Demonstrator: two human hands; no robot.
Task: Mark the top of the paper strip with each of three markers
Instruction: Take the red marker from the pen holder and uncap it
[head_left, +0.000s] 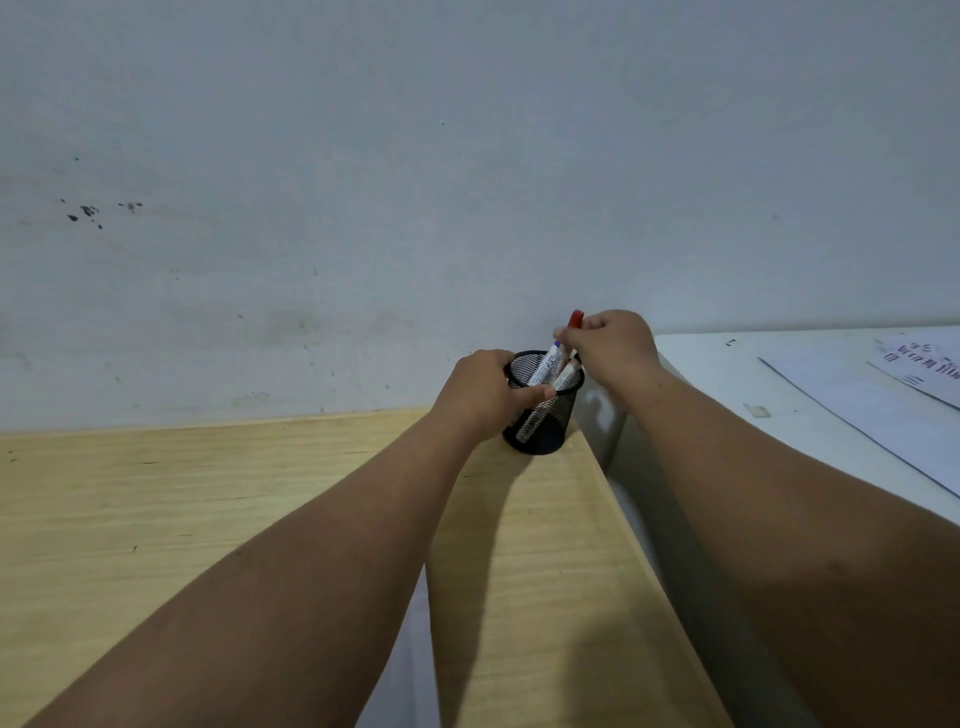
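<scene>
Up close, right hand (613, 353) pinching red-capped marker (575, 320), left hand (483, 392) gripping black mesh cup (540, 415).

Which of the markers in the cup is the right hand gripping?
The red-capped marker: the right hand pinches it, its cap poking above the fist. The purple-tipped marker and another marker lean untouched in the mesh cup.

Soft even light, arm shadow on the wooden desk (156, 519), wide-angle bending at edges, slight softness
</scene>
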